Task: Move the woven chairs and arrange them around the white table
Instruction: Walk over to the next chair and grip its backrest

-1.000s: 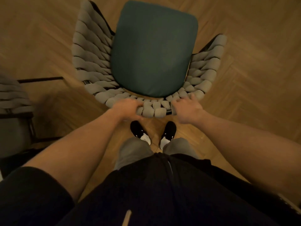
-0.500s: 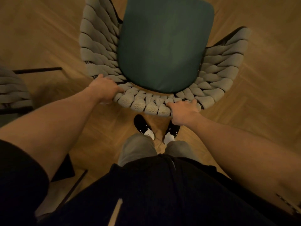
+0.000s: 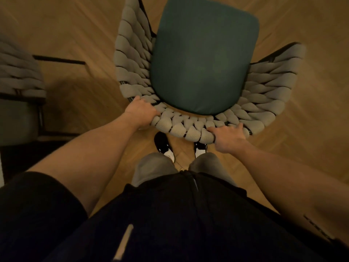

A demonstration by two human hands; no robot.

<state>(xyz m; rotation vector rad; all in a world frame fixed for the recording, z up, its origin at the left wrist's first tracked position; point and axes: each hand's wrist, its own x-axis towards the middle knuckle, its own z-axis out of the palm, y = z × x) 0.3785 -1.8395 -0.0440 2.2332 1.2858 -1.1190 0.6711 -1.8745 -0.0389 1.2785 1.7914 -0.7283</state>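
A woven chair (image 3: 268, 95) with thick grey braided cord and a dark green seat cushion (image 3: 204, 65) stands on the wooden floor right in front of me. I look down on it from behind its curved backrest. My left hand (image 3: 141, 112) grips the top rim of the backrest at its left end. My right hand (image 3: 227, 137) grips the same rim toward its right, fingers curled over the cord. The white table is not in view.
A second woven chair (image 3: 18, 76) with a dark frame stands at the left edge. My two black-and-white shoes (image 3: 164, 146) stand just below the backrest. Herringbone wooden floor (image 3: 311, 129) stretches to the right and behind the chair.
My hands have spread apart along the backrest rim, the left one sliding furthest to the left end. The chair has turned and shifted to the right in view.
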